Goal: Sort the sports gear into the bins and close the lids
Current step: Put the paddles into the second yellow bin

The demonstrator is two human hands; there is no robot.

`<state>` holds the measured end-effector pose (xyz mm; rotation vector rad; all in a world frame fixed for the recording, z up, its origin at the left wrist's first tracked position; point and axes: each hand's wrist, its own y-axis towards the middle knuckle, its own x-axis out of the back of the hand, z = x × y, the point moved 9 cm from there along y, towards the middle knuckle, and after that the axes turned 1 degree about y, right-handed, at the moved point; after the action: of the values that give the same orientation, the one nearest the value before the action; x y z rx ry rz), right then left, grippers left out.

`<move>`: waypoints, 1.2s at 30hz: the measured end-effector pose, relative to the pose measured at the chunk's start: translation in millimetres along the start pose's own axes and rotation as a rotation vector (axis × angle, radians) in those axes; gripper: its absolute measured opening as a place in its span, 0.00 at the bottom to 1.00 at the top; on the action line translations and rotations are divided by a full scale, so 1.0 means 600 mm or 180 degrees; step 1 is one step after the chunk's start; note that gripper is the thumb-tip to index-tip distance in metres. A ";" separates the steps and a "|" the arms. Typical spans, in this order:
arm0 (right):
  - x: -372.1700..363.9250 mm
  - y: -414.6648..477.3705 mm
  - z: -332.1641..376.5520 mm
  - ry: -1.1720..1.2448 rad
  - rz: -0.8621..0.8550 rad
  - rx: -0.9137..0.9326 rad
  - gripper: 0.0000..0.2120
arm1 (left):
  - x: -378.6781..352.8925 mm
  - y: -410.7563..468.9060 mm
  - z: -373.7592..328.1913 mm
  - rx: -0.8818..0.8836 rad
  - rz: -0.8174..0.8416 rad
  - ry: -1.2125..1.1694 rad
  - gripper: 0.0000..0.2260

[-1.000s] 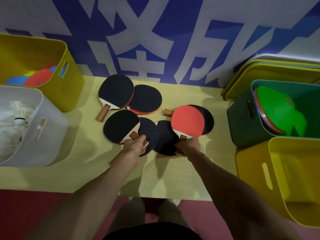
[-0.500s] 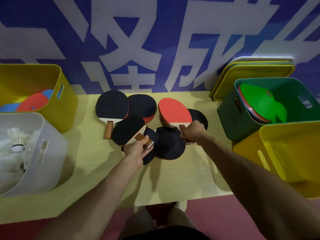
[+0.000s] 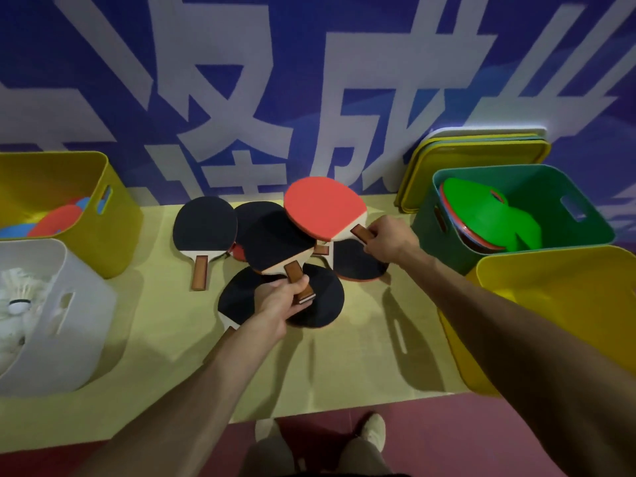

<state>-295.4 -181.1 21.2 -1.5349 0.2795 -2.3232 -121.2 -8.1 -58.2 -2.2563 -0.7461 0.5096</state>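
Note:
Several table tennis paddles lie in a heap at the middle of the yellow table (image 3: 172, 339). My left hand (image 3: 280, 301) grips the wooden handle of a black-faced paddle (image 3: 275, 242) and holds it lifted over the heap. My right hand (image 3: 389, 239) grips the handle of a red-faced paddle (image 3: 321, 208), raised and tilted above the others. Another black paddle (image 3: 204, 228) lies flat at the left of the heap. An empty yellow bin (image 3: 568, 311) stands at the near right.
A green bin (image 3: 516, 215) with green and red flat markers stands at the right, with stacked lids (image 3: 475, 160) leaning on the wall behind it. At the left are a white bin (image 3: 58, 315) of shuttlecocks and a yellow bin (image 3: 69, 201) with coloured discs.
Both hands have taken paddles by the handle and lifted them off the heap. The red paddle has risen and swung toward the back; the black one has come up over the pile.

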 end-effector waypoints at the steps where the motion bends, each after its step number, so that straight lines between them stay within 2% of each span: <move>1: 0.016 0.000 0.000 0.0005 -0.0083 0.0092 0.05 | -0.009 -0.004 -0.007 -0.0070 -0.0027 0.0008 0.04; 6: 0.146 -0.011 -0.062 0.0011 -0.0525 0.0572 0.02 | -0.123 -0.041 -0.044 -0.0570 -0.0070 0.0140 0.13; 9: 0.220 -0.017 -0.133 0.0188 -0.0794 0.0654 0.10 | -0.194 -0.058 -0.056 -0.0842 -0.0075 0.0442 0.18; 11: 0.271 -0.023 -0.185 0.0282 -0.1020 0.0618 0.10 | -0.243 -0.073 -0.057 -0.1010 -0.0027 0.0705 0.21; 20: 0.398 -0.058 -0.393 0.0493 -0.1410 0.0300 0.08 | -0.466 -0.161 -0.002 -0.1040 0.1123 0.2342 0.19; 27: 0.386 -0.092 -0.539 0.0370 -0.1119 -0.0025 0.16 | -0.558 -0.182 0.064 -0.0908 0.1653 0.3269 0.18; 32: 0.371 -0.107 -0.607 -0.0064 -0.0762 -0.0076 0.16 | -0.597 -0.189 0.103 -0.0809 0.1774 0.3764 0.14; 36: 0.367 -0.108 -0.630 -0.0492 -0.0386 -0.0022 0.18 | -0.606 -0.190 0.137 -0.0613 0.1800 0.3951 0.15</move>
<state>-732.4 -215.3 81.0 -1.7689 0.1596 -2.2781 -482.9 -131.9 19.3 -2.3579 0.4945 -0.7454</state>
